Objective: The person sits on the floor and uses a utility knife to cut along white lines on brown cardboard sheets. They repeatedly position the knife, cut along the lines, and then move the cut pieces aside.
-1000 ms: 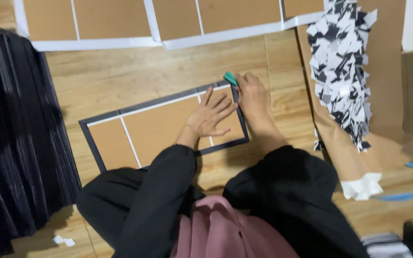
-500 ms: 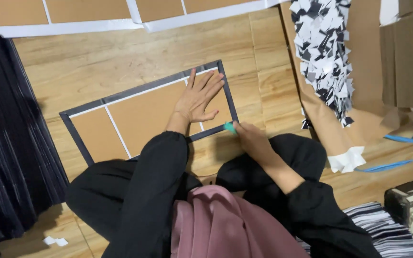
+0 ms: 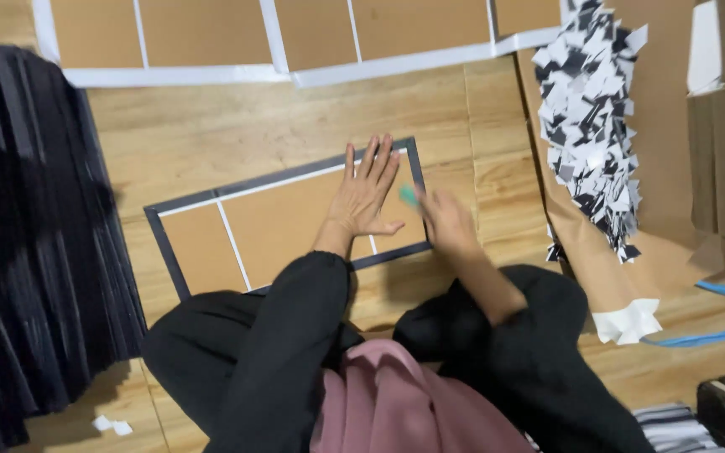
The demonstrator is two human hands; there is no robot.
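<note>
Kneeling on the wooden floor (image 3: pixel 211 134), working over a brown cardboard panel (image 3: pixel 287 222) edged in dark tape and crossed by thin white lines. Pressing the left hand (image 3: pixel 365 191) flat on the panel's right part, fingers spread wide and open, pinning it in place. Holding a small teal tool (image 3: pixel 409 196) (a scraper or smoother, by the look of it) in the right hand (image 3: pixel 449 222), fingers closed around it, the hand blurred with motion near the panel's right edge. Having carried the tool from the far right corner a second ago, down to the near right corner half a second ago, now bringing it back up along the right-hand dark strip; judging from that travel, rubbing the edge tape down along this side, with the long far and left edges not being touched at this moment. Lying beyond, at the far side: a row of similar panels with white borders (image 3: pixel 295 50). Heaped at the right on brown paper: a pile of black-and-white paper scraps (image 3: pixel 589 126). Spread at the left: dark pleated fabric (image 3: pixel 27 252).
</note>
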